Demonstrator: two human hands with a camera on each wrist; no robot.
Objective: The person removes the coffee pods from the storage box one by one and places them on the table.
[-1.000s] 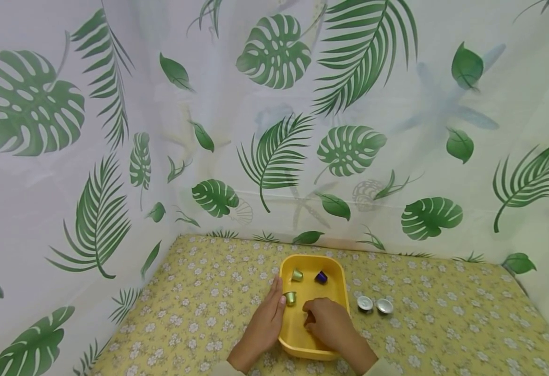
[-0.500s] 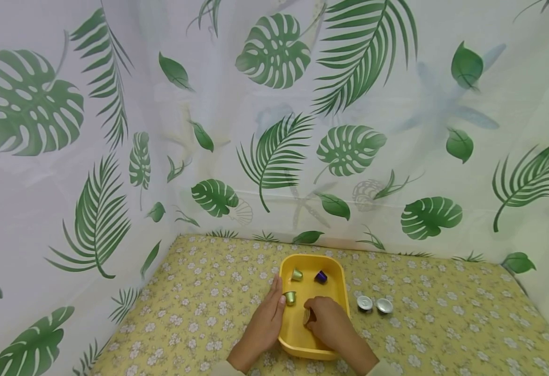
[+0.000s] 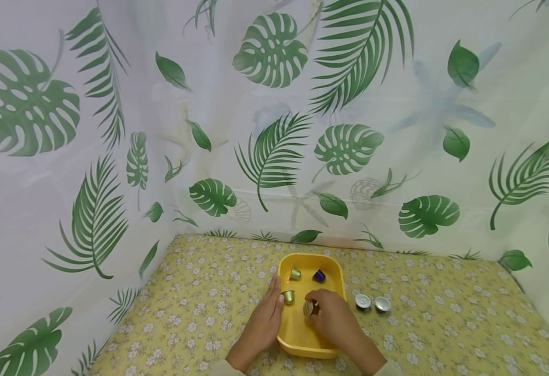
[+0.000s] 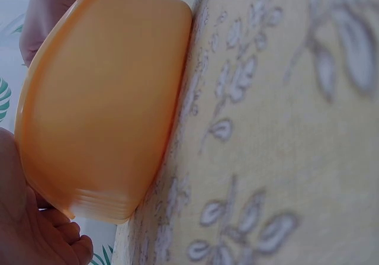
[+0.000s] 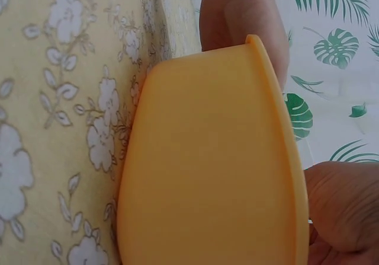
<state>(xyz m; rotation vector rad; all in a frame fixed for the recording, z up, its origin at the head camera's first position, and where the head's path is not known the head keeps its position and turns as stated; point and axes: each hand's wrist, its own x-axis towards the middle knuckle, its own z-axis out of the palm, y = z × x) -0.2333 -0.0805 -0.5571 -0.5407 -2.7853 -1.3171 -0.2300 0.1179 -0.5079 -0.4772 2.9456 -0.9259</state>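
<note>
Resting on the cloth is a yellow plastic tray (image 3: pixel 293 347). My left hand (image 3: pixel 263 317) holds its left side, with the fingers along the outside and the thumb at the rim. Over the tray, my right hand (image 3: pixel 334 317) pinches a coffee capsule (image 3: pixel 308 308), its pale round face turned left and the rest mostly hidden by the fingers. Two green coffee capsules lie inside along the left: one farther back (image 3: pixel 295 273), the other green capsule (image 3: pixel 289 297) beside my left thumb. A dark purple capsule (image 3: pixel 319 275) lies at the back right.
To the right of the tray, two silver-faced capsules sit side by side on the flowered yellow cloth: a left capsule (image 3: pixel 362 301) and a right capsule (image 3: pixel 382 304). A white leaf-printed curtain (image 3: pixel 373 104) stands behind and at the left.
My right hand has lifted slightly, and the pinched capsule's face has come into view. The left hand keeps its hold on the tray. The head view has shifted a little.
</note>
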